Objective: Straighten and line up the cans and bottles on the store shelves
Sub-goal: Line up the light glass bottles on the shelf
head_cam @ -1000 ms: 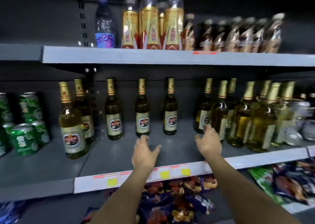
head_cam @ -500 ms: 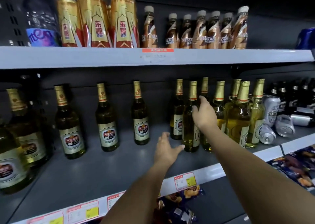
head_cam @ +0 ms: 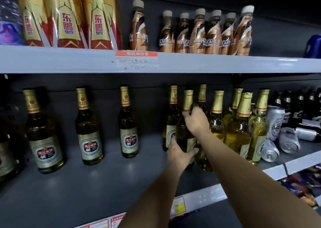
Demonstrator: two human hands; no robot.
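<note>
Gold-foiled beer bottles stand on the grey middle shelf (head_cam: 73,184). Both hands hold one of them, the front beer bottle (head_cam: 187,100). My left hand (head_cam: 178,155) wraps its lower body near the label. My right hand (head_cam: 197,120) grips its shoulder just below the foil neck. A tight, uneven cluster of beer bottles (head_cam: 239,132) stands right of it, and three spaced bottles (head_cam: 127,123) stand in a row to the left. Silver cans (head_cam: 288,141) lie tipped over at the right, beside one upright silver can (head_cam: 276,122).
The upper shelf (head_cam: 173,64) carries tall gold-and-red drink bottles (head_cam: 99,19) and a row of brown coffee bottles (head_cam: 199,35). Dark bottles (head_cam: 298,102) stand at the far right. Snack packets (head_cam: 305,187) lie on the shelf below.
The view shifted right and closer. My left hand rose from the shelf front and closed on the bottle's body. My right hand settled onto its shoulder.
</note>
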